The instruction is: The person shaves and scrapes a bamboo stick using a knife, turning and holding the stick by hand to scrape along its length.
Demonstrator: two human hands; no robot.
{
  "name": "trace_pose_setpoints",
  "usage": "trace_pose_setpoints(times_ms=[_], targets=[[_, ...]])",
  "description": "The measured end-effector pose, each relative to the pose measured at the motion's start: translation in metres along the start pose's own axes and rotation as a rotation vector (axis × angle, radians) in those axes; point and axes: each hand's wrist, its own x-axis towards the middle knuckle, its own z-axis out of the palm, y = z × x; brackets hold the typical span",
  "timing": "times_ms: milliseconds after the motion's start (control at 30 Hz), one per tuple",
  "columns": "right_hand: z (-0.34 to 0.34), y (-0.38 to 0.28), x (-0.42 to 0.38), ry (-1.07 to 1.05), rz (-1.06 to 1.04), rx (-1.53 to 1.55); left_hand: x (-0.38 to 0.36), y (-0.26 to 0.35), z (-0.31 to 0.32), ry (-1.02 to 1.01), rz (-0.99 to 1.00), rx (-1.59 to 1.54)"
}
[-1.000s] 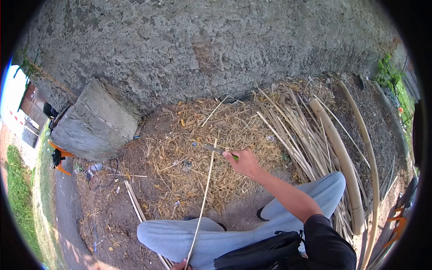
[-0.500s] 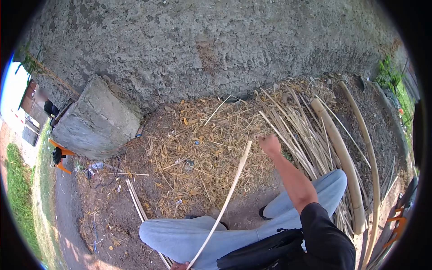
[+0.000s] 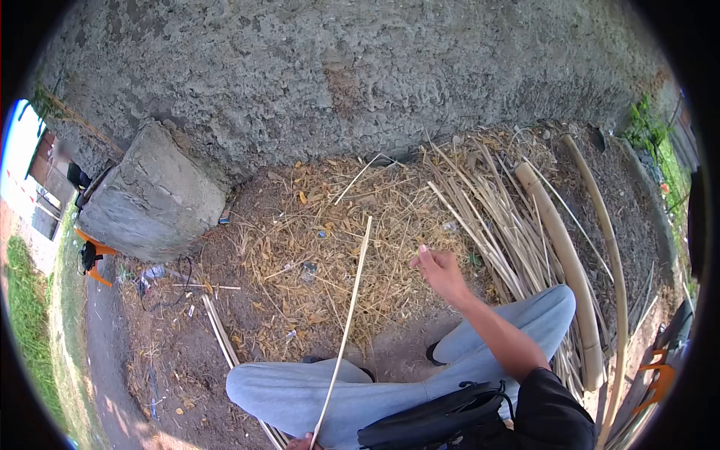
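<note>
My left hand (image 3: 303, 442) shows only in part at the bottom edge, its fingers wrapped round the lower end of a long thin bamboo strip (image 3: 348, 322). The strip slants up over my left leg, its far end free above the litter. My right hand (image 3: 439, 271) is raised over the shavings, thumb up and fingers loosely curled and apart, with nothing visible in it. It is to the right of the strip and does not touch it.
Many split strips (image 3: 499, 232) lie at the right, beside a thick bamboo piece (image 3: 559, 262) and a long pole (image 3: 609, 240). Shavings (image 3: 300, 247) cover the ground before a rough wall (image 3: 375, 75). A concrete block (image 3: 161, 191) stands left, with a person (image 3: 77, 176) behind it.
The strip's far end has swung left and now stands steeper. My right hand has moved down and slightly left, its fingers opening from a closed shape.
</note>
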Motion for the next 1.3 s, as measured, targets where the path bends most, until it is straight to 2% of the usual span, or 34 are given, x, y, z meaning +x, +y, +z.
trace_pose_setpoints(times_ms=[167,233,300,367,400,433,467,600,667,767,967,1067,1167,1233,1300], targets=[[0.011,-0.001,-0.044,-0.062,-0.122,-0.057,-0.019,0.043,0.035,0.154,0.156,0.057],[0.017,-0.004,-0.063,-0.076,-0.240,-0.203,-0.022,0.062,0.051,0.164,0.403,0.240],[0.025,-0.011,-0.083,-0.095,-0.309,-0.264,-0.004,0.063,0.065,0.140,0.485,0.178],[0.037,-0.007,-0.097,-0.115,-0.377,-0.324,0.010,0.079,0.090,0.274,0.675,0.143],[0.044,-0.002,-0.103,-0.141,-0.502,-0.317,0.015,0.088,0.092,0.278,0.677,0.148],[0.049,0.002,-0.110,-0.166,-0.626,-0.310,0.020,0.096,0.094,0.099,0.539,0.059],[0.053,0.006,-0.115,-0.164,-0.626,-0.306,0.026,0.102,0.095,-0.079,0.397,-0.031],[0.052,0.006,-0.132,-0.180,-0.719,-0.531,0.053,0.115,0.115,-0.115,0.488,0.078],[0.049,0.008,-0.138,-0.180,-0.721,-0.588,0.055,0.127,0.123,-0.230,0.358,-0.123],[0.047,0.016,-0.140,-0.132,-0.771,-0.579,0.062,0.140,0.130,-0.298,0.325,-0.287],[0.038,0.011,-0.138,-0.036,-0.821,-0.627,0.068,0.156,0.143,-0.299,0.348,-0.292],[0.031,0.013,-0.130,0.078,-0.833,-0.607,0.062,0.159,0.148,-0.315,0.368,-0.213],[0.024,0.004,-0.125,0.155,-0.742,-0.617,0.055,0.161,0.152,-0.295,0.345,-0.219],[0.027,0.004,-0.126,0.131,-0.903,-0.632,0.059,0.156,0.150,-0.325,0.323,-0.266],[0.026,0.003,-0.123,0.133,-0.924,-0.655,0.061,0.157,0.149,-0.348,0.312,-0.308]])
